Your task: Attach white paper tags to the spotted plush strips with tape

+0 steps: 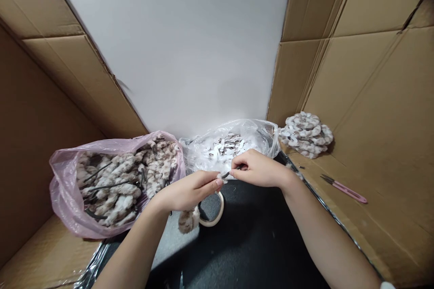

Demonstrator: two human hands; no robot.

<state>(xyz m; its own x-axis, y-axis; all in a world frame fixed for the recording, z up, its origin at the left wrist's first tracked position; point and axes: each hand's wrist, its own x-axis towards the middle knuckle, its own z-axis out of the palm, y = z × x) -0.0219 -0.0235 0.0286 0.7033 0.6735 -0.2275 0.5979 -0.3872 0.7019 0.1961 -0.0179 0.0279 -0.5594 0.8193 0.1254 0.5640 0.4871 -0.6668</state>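
My left hand (195, 188) is closed, thumb and fingers pinching the end of a fluffy, whitish strip. A short dark cord (226, 174) sticks out of it toward my right hand (254, 167), whose fingertips are closed on the cord's other end. Below my left hand are a tufted brown-and-white fluffy piece (187, 221) and a cream-coloured ring (222, 210); whether the tuft joins the held strip cannot be told. To the left lies a pink plastic bag (63, 189), filled with fluffy strips (124, 189) that have dark cords in them.
Behind my hands is a clear plastic bag (266, 133) holding white and brown scraps (227, 146). A stack of fluffy coils (307, 135) stands on cardboard at right, with pink-handled snips (346, 190) nearer. Cardboard walls (379, 113) flank the dark work surface (254, 235).
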